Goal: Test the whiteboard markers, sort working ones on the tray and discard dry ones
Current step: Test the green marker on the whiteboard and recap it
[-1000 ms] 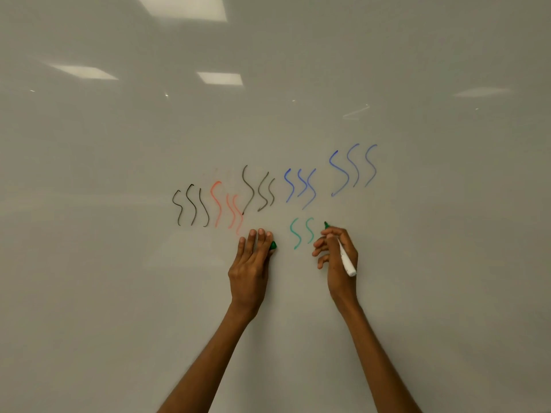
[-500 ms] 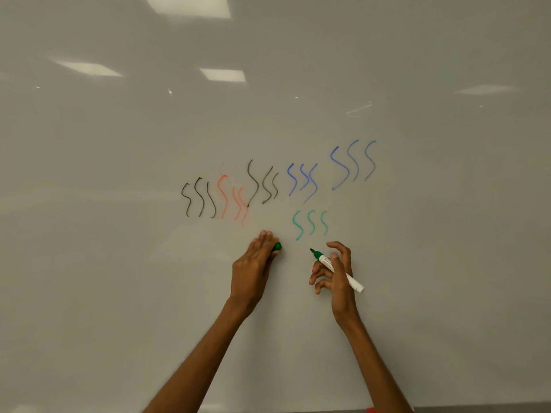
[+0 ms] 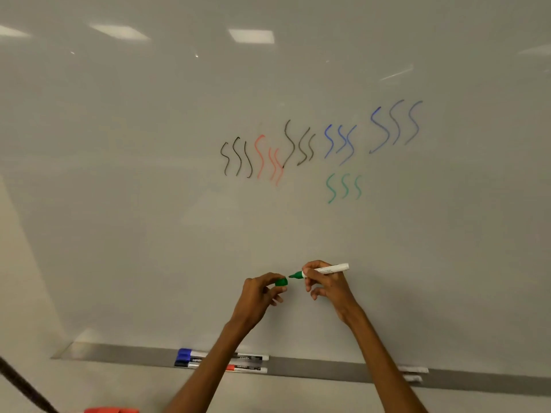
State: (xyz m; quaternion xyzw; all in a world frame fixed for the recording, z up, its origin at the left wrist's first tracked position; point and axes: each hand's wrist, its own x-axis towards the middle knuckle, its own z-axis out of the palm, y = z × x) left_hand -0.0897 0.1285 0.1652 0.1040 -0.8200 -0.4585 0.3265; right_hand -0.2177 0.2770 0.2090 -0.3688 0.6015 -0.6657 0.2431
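The right grip (image 3: 326, 283) pinches the green marker (image 3: 334, 268), and its tip points at the green cap (image 3: 281, 282), pinched just beside by the left grip (image 3: 258, 293). If the tip misses the cap, ink may stain the left grip. A loosely fitted cap could dry the marker on the tray (image 3: 125, 353) below.

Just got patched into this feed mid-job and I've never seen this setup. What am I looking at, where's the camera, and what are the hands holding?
No machine here: these are a person's two bare hands, filmed by one wide-angle camera worn on the head, looking forward and down at a white whiteboard. The left hand pinches a small green plastic cap; the right hand holds the uncapped white-barrelled green marker, tip towards the cap. Three green squiggles sit below black, red and blue ones. Several capped markers lie on the grey metal tray, partly hidden by the arms.
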